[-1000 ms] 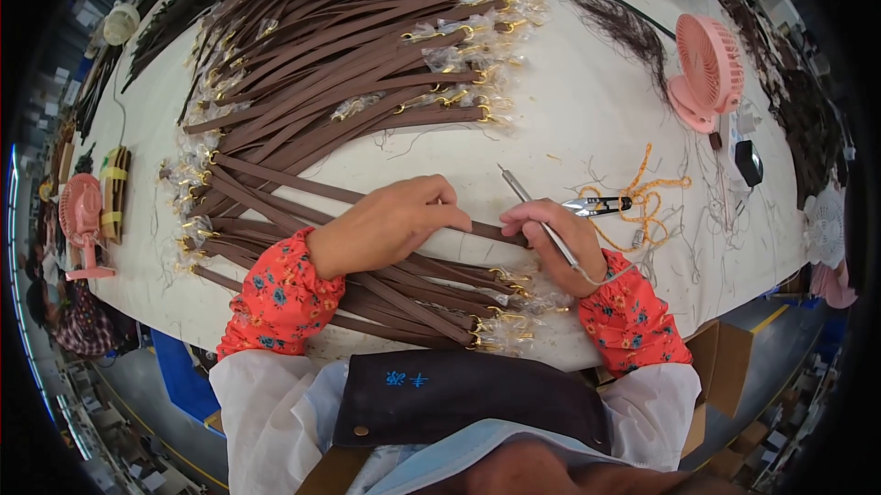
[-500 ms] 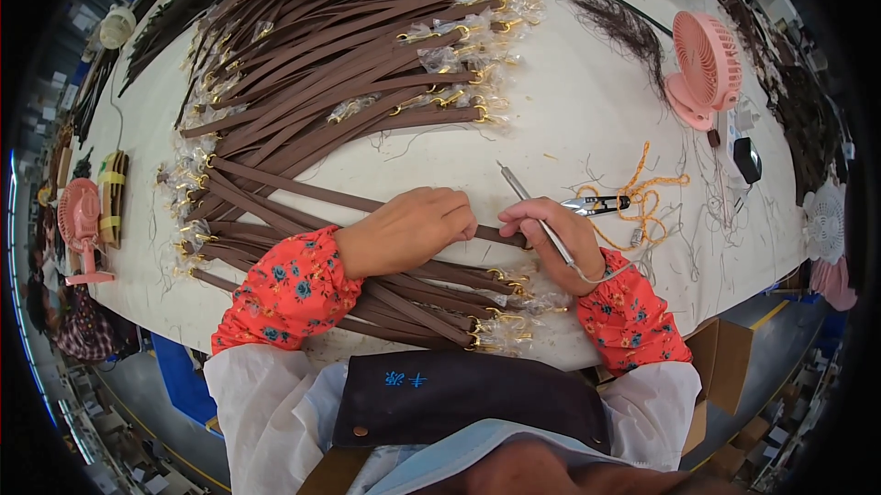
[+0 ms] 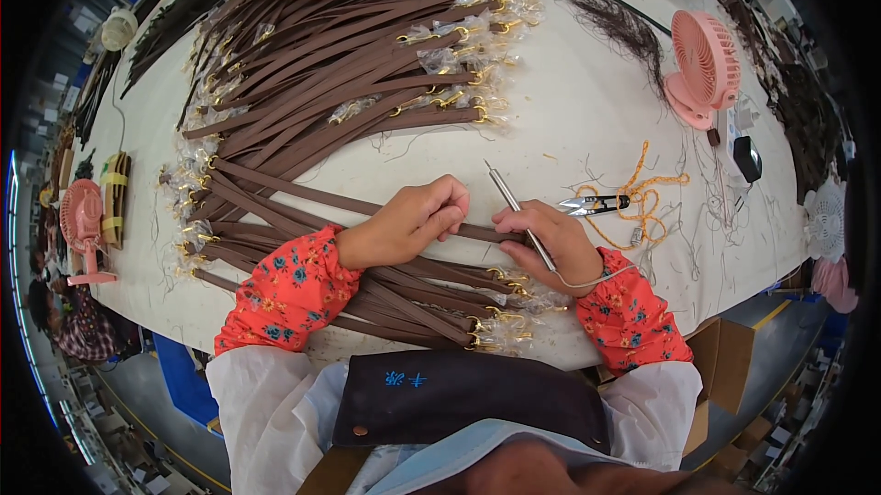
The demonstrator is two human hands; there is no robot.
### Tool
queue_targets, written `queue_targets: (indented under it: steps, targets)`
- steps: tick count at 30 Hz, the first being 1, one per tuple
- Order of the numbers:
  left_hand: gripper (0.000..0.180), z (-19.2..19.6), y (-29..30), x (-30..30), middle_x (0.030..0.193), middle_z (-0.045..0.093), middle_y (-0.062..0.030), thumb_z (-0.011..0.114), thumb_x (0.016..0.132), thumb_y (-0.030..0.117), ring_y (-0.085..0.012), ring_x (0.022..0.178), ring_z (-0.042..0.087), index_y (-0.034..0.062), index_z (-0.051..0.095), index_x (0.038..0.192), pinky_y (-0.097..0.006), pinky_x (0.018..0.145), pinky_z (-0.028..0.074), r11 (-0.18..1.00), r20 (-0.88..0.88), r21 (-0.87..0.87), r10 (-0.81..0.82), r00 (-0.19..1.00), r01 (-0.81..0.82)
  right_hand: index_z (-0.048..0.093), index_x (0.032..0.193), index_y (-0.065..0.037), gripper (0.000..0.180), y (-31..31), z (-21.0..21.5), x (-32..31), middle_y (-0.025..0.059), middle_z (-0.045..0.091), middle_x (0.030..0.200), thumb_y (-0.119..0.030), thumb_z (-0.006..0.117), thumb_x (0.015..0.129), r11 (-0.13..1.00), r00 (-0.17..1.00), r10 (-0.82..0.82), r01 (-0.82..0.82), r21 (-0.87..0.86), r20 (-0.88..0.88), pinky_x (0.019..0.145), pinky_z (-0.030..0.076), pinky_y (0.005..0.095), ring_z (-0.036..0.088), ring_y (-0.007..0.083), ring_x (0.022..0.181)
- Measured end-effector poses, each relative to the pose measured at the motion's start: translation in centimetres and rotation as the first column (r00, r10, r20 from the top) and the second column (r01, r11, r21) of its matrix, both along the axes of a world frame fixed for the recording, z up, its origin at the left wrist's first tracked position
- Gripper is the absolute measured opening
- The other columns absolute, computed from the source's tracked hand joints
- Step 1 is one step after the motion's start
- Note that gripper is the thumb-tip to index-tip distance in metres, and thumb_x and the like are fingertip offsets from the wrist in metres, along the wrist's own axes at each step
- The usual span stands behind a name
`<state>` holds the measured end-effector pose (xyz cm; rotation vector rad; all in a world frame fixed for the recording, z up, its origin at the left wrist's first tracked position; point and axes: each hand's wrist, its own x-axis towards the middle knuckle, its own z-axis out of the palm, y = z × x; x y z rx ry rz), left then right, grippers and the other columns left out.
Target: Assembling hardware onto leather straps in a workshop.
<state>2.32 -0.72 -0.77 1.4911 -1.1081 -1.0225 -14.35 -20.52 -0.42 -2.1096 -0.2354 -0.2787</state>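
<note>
Where the near edge of the white table [image 3: 587, 64] is met by a dark apron [image 3: 477, 399], a bundle of brown straps [image 3: 404, 309] is laid out, with gold-coloured clasps [image 3: 488, 339] in clear plastic at its right end. Just beyond, a single strap [image 3: 482, 232] is stretched rightward past the left hand [image 3: 413, 224] to the right hand [image 3: 558, 243]. The left fingers are curled in; whether the strap is pinched cannot be told. By the right hand a silver pen-like tool [image 3: 507, 189] is gripped, its tip pointed far and left, clear of the strap. Should the tool be tipped carelessly, the strap's face could be scratched; should its thin cable [image 3: 580, 287] be caught on the right cuff [image 3: 619, 289] or on the orange cord [image 3: 645, 181] by the snips [image 3: 596, 205], the tip could be jerked aside. Farther off, a heap of straps [image 3: 358, 45] is spread at left and a pink fan [image 3: 705, 59] is placed at right, by whose draught, if running, loose threads could be blown onto the work.
</note>
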Motion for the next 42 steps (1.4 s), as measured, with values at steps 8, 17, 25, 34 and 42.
queue_targets:
  steps: [8, 17, 25, 34, 42]
  targets:
    - [0.007, 2.7, 2.0, 5.7, 0.079, 0.061, -0.0092, 0.057, 0.091, 0.002, -0.0234, 0.074, 0.060, 0.0037, 0.057, 0.098, -0.034, 0.070, 0.048, 0.778, 0.689, -0.362, 0.594, 0.415, -0.513, 0.057, 0.107, -0.006, 0.028, -0.1, -0.2, 0.0, 0.0120, 0.061, 0.093, 0.004, 0.067, 0.083, 1.000, 1.000, 0.001, -0.001, 0.016, 0.021, 0.071, 0.051, 0.0337, 0.064, 0.0273, 0.081]
    - [0.017, 4.0, 4.5, 7.9, 0.102, 0.061, -0.0145, 0.064, 0.086, 0.003, -0.0316, 0.094, 0.059, 0.0002, 0.060, 0.102, -0.036, 0.082, 0.048, 0.859, 0.837, -0.273, 0.434, 0.332, -0.434, 0.059, 0.106, -0.007, 0.019, 0.9, 0.6, -1.1, 0.0122, 0.062, 0.088, -0.002, 0.065, 0.088, 0.958, 0.960, 0.280, -0.279, 0.070, -0.007, 0.065, 0.052, 0.0364, 0.063, 0.0300, 0.074]
    - [0.021, 1.0, 3.6, 7.6, 0.098, 0.060, -0.0140, 0.069, 0.081, 0.003, -0.0357, 0.091, 0.058, 0.0026, 0.062, 0.100, -0.042, 0.079, 0.048, 0.851, 0.789, -0.199, 0.433, 0.436, -0.485, 0.058, 0.112, -0.004, 0.019, 1.1, 0.2, -1.0, 0.0131, 0.060, 0.087, -0.005, 0.059, 0.093, 0.936, 0.939, 0.341, -0.344, 0.072, 0.049, 0.062, 0.050, 0.0371, 0.062, 0.0308, 0.073]
    - [0.012, 2.6, 3.5, 5.0, 0.081, 0.065, -0.0092, 0.062, 0.092, 0.006, -0.0145, 0.075, 0.061, 0.0008, 0.065, 0.103, -0.025, 0.069, 0.047, 0.954, 0.384, 0.037, 0.262, 0.885, -0.299, 0.054, 0.111, -0.005, 0.017, -0.4, -0.1, -0.1, 0.0186, 0.067, 0.109, -0.004, 0.055, 0.094, 0.999, 0.927, 0.045, -0.050, 0.005, 0.374, 0.081, 0.055, 0.0420, 0.067, 0.0358, 0.094]
    - [0.025, 3.8, 3.6, 3.6, 0.080, 0.067, -0.0067, 0.059, 0.097, 0.016, -0.0077, 0.070, 0.055, 0.0032, 0.067, 0.117, -0.024, 0.066, 0.047, 0.926, 0.142, 0.366, -0.155, 0.978, 0.093, 0.050, 0.110, -0.004, 0.013, -0.3, 0.0, 0.0, 0.0199, 0.066, 0.112, -0.011, 0.044, 0.102, 1.000, 0.956, -0.020, 0.023, -0.008, 0.293, 0.097, 0.048, 0.0493, 0.064, 0.0378, 0.109]
